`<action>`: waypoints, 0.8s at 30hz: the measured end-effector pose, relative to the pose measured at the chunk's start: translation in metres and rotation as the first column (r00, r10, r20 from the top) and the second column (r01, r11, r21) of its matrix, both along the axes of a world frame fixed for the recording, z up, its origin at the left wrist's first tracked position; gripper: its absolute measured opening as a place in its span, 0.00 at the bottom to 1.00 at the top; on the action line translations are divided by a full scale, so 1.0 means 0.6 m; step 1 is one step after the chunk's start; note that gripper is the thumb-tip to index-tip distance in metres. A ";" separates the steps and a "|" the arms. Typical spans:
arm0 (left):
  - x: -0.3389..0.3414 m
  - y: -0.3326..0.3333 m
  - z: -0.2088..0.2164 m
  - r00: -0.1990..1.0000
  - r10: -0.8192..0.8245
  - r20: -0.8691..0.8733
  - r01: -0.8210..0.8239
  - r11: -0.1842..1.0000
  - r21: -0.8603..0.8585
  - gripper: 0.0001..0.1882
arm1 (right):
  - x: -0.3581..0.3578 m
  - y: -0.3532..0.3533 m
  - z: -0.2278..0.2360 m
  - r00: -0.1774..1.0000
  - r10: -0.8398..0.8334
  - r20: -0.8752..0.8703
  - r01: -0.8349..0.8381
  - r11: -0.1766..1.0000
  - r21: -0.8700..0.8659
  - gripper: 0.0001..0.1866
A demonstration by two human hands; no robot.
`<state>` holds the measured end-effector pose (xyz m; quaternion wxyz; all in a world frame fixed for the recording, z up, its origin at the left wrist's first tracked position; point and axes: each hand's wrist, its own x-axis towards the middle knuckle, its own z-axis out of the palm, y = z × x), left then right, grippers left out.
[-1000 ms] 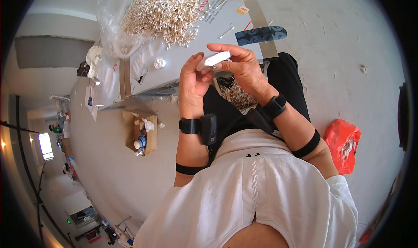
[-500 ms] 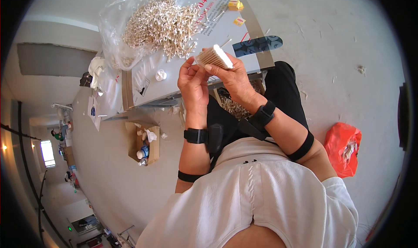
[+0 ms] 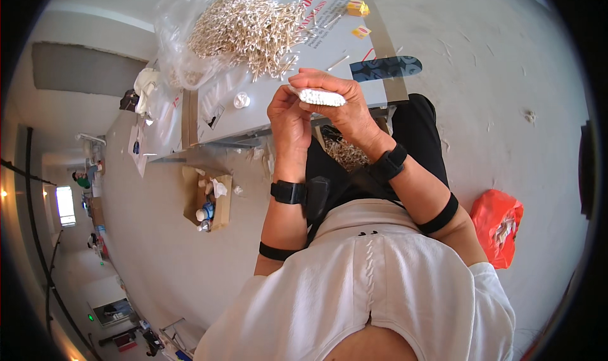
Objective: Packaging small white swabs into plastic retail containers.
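Held up at the table's near edge is a packed bundle of cotton swabs, its white cotton tips facing me. My right hand is wrapped around the bundle from the right, thumb below and fingers above. At the bundle's left end, my left hand has its fingers bent together against it; a bit of clear plastic seems to show there. Beyond both hands, a large heap of loose cotton swabs spills from a clear plastic bag on the table.
A small white round container stands left of my hands. Yellow boxes and a dark patterned strip lie at the table's right side. More swabs lie below the table edge. A cardboard box and a red bag sit on the floor.
The swab bundle has been turned so that its tips face me instead of its sticks showing. My right hand's fingers have come over its top.
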<state>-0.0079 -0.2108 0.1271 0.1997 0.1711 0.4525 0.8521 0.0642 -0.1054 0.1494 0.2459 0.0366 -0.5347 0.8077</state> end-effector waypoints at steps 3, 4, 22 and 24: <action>-0.002 -0.004 -0.004 1.000 0.011 0.008 -0.011 1.000 0.023 0.17 | -0.002 -0.001 0.005 1.000 0.010 0.003 -0.010 1.000 0.011 0.17; -0.003 -0.005 -0.006 1.000 0.012 0.007 -0.012 1.000 0.023 0.17 | -0.004 -0.002 0.003 1.000 0.011 0.002 -0.011 1.000 0.012 0.17; -0.001 -0.002 -0.005 0.995 0.074 0.067 -0.075 0.997 0.023 0.10 | -0.006 -0.006 0.007 0.999 0.022 -0.048 -0.019 0.997 0.073 0.17; -0.007 -0.010 -0.007 0.994 0.107 0.036 -0.109 0.993 0.045 0.07 | 0.001 -0.006 0.005 0.999 -0.014 -0.045 0.012 0.999 -0.034 0.21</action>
